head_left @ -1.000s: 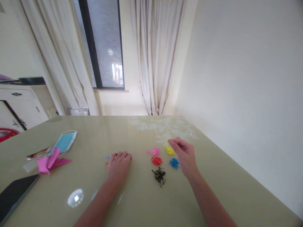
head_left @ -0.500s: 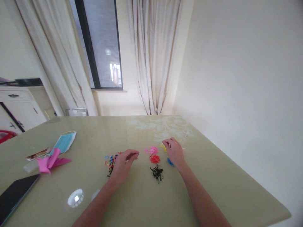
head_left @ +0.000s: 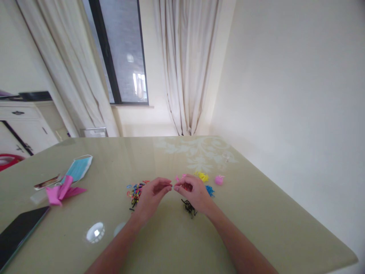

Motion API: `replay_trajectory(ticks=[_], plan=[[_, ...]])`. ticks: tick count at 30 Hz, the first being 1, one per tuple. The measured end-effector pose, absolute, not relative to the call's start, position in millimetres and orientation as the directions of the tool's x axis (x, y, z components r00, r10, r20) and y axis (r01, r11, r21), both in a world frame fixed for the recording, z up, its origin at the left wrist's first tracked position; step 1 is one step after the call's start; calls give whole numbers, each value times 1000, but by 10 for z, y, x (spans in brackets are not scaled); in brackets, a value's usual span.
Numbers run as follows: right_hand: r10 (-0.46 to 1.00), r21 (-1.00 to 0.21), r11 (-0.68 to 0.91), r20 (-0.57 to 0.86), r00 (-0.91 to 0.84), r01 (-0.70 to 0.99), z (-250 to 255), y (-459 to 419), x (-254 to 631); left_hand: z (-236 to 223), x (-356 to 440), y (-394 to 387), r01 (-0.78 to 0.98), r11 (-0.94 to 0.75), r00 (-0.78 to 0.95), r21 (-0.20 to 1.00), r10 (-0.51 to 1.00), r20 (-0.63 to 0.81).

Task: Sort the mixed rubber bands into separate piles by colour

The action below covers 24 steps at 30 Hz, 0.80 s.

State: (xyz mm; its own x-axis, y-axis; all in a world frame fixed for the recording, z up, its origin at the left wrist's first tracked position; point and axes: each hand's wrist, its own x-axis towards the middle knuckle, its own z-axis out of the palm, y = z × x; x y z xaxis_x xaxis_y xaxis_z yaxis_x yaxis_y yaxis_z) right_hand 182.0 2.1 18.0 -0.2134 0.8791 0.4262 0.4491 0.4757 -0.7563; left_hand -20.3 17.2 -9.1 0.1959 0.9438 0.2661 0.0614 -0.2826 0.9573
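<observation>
My left hand [head_left: 154,194] is closed in a pinch, with a tiny dark bit, apparently a rubber band, at its fingertips. Just behind that hand lies a mixed pile of coloured small rubber bands [head_left: 136,191], partly hidden by it. My right hand [head_left: 195,192] is also pinched, its fingertips almost meeting the left ones; whatever it holds is too small to make out. Around it are piles sorted by colour: black bands [head_left: 189,209], yellow bands [head_left: 203,176] and blue bands [head_left: 210,190]. Red bands [head_left: 187,186] and pink bands [head_left: 180,177] are mostly covered by the right hand.
A pink round item [head_left: 219,180] sits right of the piles. At left on the table [head_left: 256,228] lie a blue face mask [head_left: 79,169], a folded pink paper shape [head_left: 64,192] and a dark tablet-like device [head_left: 21,236]. A wall [head_left: 299,95] borders the right side.
My right hand has moved left and nearer from the yellow pile to my left fingertips, uncovering the yellow and blue bands and the pink round item. My left hand has shifted slightly right.
</observation>
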Motion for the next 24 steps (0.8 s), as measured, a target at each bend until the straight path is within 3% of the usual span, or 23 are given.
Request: replay_trajectory(ticks=[9, 12, 15, 18, 21, 24], plan=[[892, -793, 452, 408, -195, 409, 207, -18, 1805, -43, -151, 135, 40, -289, 223, 956, 936, 274], [934, -911, 354, 334, -125, 210, 292, -6, 1898, -17, -241, 183, 181, -324, 229, 929, 932, 280], [960, -954, 279, 277, 30, -107, 451, -24, 2065, -28, -434, 279, 563, -419, 190, 712, 905, 382], [946, -925, 317, 293, 137, -211, 601, -77, 2213, -104, -611, 359, 848, -353, 195, 396, 902, 386], [942, -918, 329, 302, 149, -219, 677, -128, 2267, -183, -675, 389, 922, -291, 214, 256, 933, 290], [943, -923, 328, 307, 129, -201, 695, -144, 2294, -196, -657, 397, 927, -293, 236, 235, 941, 244]])
